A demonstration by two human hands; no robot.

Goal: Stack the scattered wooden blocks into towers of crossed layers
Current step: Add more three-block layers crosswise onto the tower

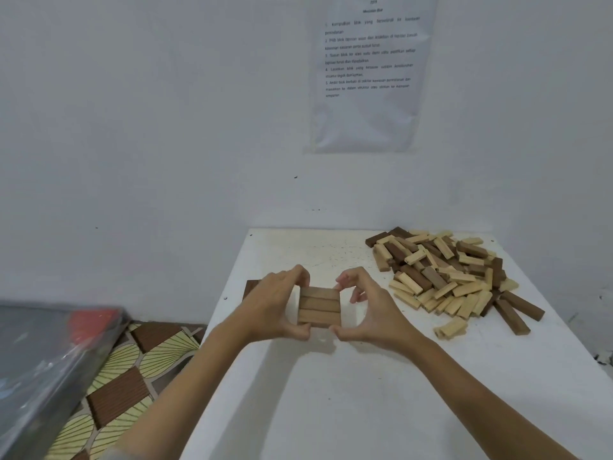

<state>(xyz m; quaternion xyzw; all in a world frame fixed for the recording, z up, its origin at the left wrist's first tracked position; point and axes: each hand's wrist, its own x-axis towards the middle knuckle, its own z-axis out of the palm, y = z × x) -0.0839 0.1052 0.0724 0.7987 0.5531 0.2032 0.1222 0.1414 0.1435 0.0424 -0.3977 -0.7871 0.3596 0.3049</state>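
Fingers (298,273) of left hand (275,307) and right hand (374,313) pinching block layer (319,307); wall sheet (368,104), print too blurred

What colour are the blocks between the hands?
The blocks are medium brown wood; the head view shows them.

My left hand (275,305) and right hand (373,315) are bare, and both forearms (464,386) are slim and uncovered all along their visible length
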